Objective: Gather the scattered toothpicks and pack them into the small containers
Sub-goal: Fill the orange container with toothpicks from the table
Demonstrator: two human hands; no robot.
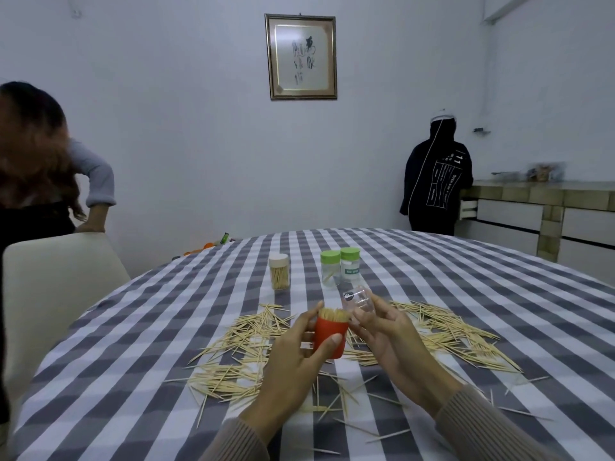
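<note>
— what's she got in her hands there?

— the left hand [293,357] is wrapped round a little red container [329,337], held just above the tabletop [466,294]. it's crammed with toothpicks standing on end, tips poking out the top. the right hand [382,327] pinches a clear plastic cap [357,298], tilted, right beside the red one's mouth.

— going to fit, you think?

— i'd guess so, if she lines it up. the sticks are featherlight and stiff but thin, so they'd snap or splay if the cap came down crooked. the clear plastic looks slick too; better to hold it by the sides, as she does.

— and the rest of the picks?

— loose toothpicks [239,331] are spread flat on the checked cloth around and under both hands, a thick drift on the left, another on the right, stragglers nearer her. best pinched in small bundles, i reckon, all lying one way.

— other jars?

— further back, a white-lidded jar [279,271] that looks full. beside it, well apart from her hands, two green-lidded jars [340,267] touching each other; the left one seems nearly empty, the labelled one i can't see into.
</note>
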